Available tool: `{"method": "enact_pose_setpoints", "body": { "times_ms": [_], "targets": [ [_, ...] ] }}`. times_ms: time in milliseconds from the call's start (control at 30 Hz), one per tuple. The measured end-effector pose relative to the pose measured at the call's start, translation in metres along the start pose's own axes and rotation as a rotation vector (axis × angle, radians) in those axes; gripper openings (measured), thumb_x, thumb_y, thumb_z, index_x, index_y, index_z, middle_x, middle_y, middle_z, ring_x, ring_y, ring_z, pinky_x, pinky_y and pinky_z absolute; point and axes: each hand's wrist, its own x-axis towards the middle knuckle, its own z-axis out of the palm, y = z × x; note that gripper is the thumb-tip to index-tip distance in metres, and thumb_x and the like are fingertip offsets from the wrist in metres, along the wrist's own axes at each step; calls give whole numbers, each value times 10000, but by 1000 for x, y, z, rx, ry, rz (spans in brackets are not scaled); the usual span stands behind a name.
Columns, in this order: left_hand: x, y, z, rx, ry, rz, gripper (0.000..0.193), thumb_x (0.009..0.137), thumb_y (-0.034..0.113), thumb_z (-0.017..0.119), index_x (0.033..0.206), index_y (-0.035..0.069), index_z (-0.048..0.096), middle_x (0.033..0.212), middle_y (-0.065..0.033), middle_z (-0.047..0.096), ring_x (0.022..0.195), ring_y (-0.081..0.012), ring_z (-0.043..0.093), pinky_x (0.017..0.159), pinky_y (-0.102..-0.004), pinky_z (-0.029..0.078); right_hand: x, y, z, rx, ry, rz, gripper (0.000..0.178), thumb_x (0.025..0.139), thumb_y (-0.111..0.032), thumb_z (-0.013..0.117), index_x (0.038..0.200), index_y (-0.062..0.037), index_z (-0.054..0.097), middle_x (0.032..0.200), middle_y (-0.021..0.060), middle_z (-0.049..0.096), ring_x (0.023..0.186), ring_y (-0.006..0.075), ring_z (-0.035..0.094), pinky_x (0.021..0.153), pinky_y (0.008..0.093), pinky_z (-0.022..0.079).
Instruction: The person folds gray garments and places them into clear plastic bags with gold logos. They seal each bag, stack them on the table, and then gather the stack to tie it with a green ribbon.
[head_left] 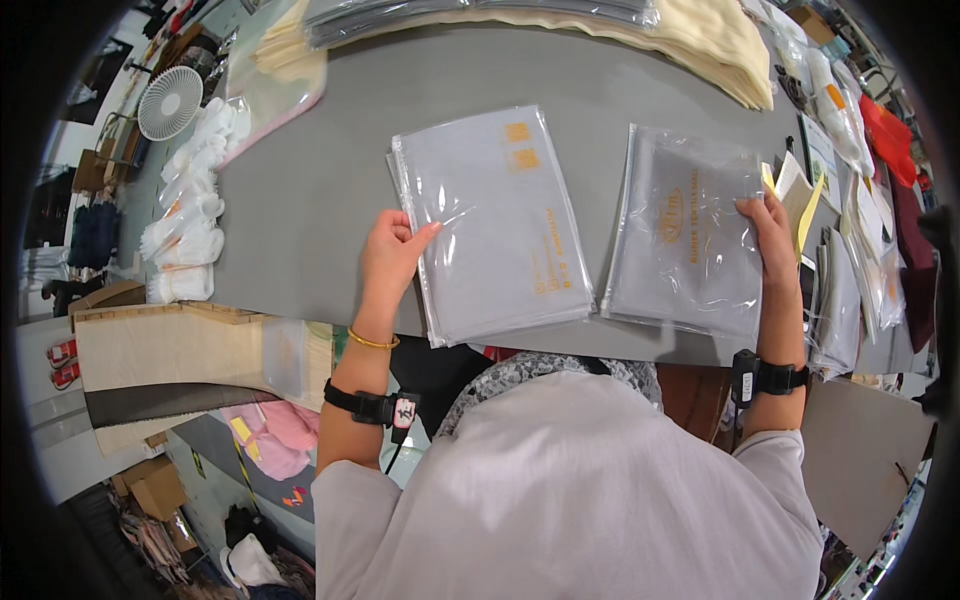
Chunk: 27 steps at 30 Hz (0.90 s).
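On the grey table in front of me lies a stack of clear plastic zip bags (490, 240) with gold print. My left hand (392, 250) pinches this stack's left edge between thumb and fingers. To the right lies a second stack of printed plastic bags (690, 270), its printed side facing up. The right edge of that one is gripped by my right hand (770, 230), thumb on top and fingers mostly hidden. A narrow gap separates the two stacks, and the near edge of the left stack reaches the table's front edge.
Cream folded fabric (690, 40) with more plastic bags lies along the far edge. White bundled wraps (190, 235) line the left side, near a white fan (170, 103). Papers (795, 190), plastic packs and a red bag (887, 135) crowd the right. A wooden box (170, 350) stands at lower left.
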Motion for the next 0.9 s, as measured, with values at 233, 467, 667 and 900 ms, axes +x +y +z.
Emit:
{"method": "enact_pose_setpoints", "body": {
  "times_ms": [233,467,667,900],
  "targets": [
    [-7,13,-15,201,20,177,244,900,263,761,898,68,613,625,23,551,572,-101,499,540,-313,418,-19,-51,48,100,-67,-175,363,899,-160,592,1230,-19,643,984,20,675,872,73,615,787,229,480],
    [3,82,-101,-224,276,174,277,918,196,755,1113,90,590,861,37,538,780,-64,500,679,-236,426,17,-71,99,419,-210,42,298,885,-213,631,1111,-22,663,927,49,686,779,135,658,707,275,532],
    [14,167,-218,-405,254,824,260,988,1,632,1242,-45,594,1228,-125,700,1164,-182,646,1007,-303,506,10,-30,164,523,-512,306,321,894,-234,643,1120,-7,671,952,98,718,825,193,704,732,336,586],
    [19,139,-103,71,-530,1056,263,760,-74,554,926,78,689,1254,-90,703,1375,-333,505,1249,-536,230,20,13,194,472,-514,415,537,950,-391,645,1256,47,599,1127,175,701,961,236,705,858,381,586]
  ]
}}
